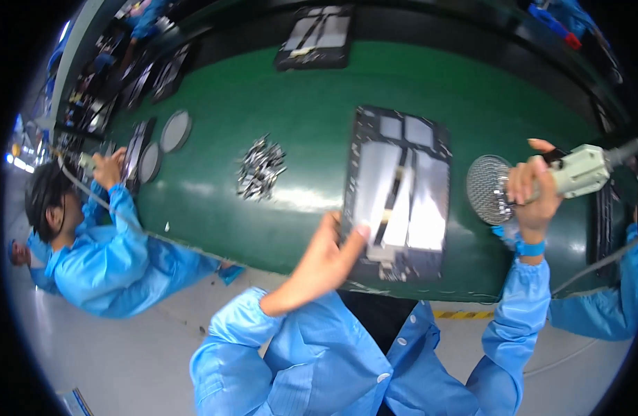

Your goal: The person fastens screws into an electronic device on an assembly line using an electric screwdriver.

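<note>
An opened tablet-like housing (374,173), black-framed with silver panels inside, lies on the green table in front of me. My left hand (326,256) grips its lower left edge, thumb on top and fingers along the side. To the right, my right hand (534,191) is wrapped round a pale electric screwdriver (581,172) held sideways, its cable end to the right. The tool's tip is hidden by my fingers. Right beside that hand is a round dish (487,187) with a mesh-like silver surface; whether the tool touches it I cannot tell.
A pile of small metal parts (260,170) lies left of the housing. Two round grey lids (175,132) sit farther left. Another similar housing (319,38) rests at the far edge. A co-worker in blue (117,256) works at left; another blue sleeve (600,312) shows at right.
</note>
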{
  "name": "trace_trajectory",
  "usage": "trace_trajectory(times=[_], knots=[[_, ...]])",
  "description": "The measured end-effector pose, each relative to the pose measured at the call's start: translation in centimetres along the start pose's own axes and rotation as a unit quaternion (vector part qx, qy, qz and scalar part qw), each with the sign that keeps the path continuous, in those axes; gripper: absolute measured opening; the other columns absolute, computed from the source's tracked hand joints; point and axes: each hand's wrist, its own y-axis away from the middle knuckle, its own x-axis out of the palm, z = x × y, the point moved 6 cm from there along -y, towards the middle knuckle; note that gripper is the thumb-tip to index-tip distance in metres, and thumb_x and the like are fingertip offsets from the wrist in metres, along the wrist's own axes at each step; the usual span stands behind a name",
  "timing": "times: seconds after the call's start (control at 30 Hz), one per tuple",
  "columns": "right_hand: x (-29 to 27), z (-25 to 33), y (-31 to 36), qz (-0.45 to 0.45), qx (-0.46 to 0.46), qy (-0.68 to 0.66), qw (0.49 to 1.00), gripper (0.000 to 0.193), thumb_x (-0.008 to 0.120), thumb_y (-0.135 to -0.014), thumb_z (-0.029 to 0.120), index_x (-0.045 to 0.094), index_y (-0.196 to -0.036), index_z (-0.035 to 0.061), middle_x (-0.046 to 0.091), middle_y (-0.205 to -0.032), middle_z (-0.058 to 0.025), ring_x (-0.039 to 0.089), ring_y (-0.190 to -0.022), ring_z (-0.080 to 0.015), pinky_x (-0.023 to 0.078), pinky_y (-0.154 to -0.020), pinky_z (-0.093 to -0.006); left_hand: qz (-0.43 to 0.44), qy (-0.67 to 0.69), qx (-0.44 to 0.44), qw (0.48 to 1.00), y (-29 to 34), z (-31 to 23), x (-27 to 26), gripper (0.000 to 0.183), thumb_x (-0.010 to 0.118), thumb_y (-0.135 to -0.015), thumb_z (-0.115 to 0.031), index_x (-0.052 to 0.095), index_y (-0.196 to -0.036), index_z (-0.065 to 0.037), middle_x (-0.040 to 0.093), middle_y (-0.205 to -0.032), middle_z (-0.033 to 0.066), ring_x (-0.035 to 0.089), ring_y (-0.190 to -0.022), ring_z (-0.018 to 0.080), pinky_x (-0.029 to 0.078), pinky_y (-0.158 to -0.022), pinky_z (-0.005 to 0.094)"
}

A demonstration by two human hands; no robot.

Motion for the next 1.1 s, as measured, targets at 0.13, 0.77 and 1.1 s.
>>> trace_trajectory(times=[0.13, 0.77, 1.1], knots=[[0.0, 0.2, -0.1, 0.017, -0.003, 0.006, 1.0, 0.036, 0.044, -0.096, 0.016, 0.048, -0.123, -0.0084, 0.033, -0.054, 0.0015, 0.033, -0.042, -0.0085, 0.034, -0.044, -0.0254, -0.002, -0.222, 0.106, 0.969, 4.0, -2.6, -1.2, 0.042, 0.064, -0.094, -0.031, 0.055, -0.113, 0.006, 0.062, -0.091, 0.0223, 0.066, -0.079, 0.0345, 0.052, -0.071, 0.0381], [-0.5, 0.2, -0.2, 0.03, -0.018, 0.024, 0.999, 0.035, 0.044, -0.096, 0.016, 0.047, -0.122, -0.009, 0.033, -0.053, 0.0017, 0.032, -0.042, -0.0075, 0.033, -0.043, -0.0247, -0.339, -0.411, 0.171, 0.829, -0.3, -1.3, -19.5, 0.02, 0.075, -0.083, -0.019, 0.068, -0.089, -0.002, 0.061, -0.083, 0.0097, 0.058, -0.069, 0.0228, 0.047, -0.064, 0.0351], [0.4, 0.2, -0.2, 0.023, -0.013, 0.024, 0.999, 0.035, 0.044, -0.096, 0.015, 0.048, -0.121, -0.0091, 0.034, -0.053, 0.0018, 0.032, -0.042, -0.0076, 0.032, -0.043, -0.0249, -0.395, -0.286, 0.169, 0.856, 0.1, -0.1, -21.6, 0.018, 0.067, -0.092, -0.015, 0.063, -0.086, 0.002, 0.069, -0.079, 0.012, 0.064, -0.065, 0.0156, 0.049, -0.06, 0.0284]])
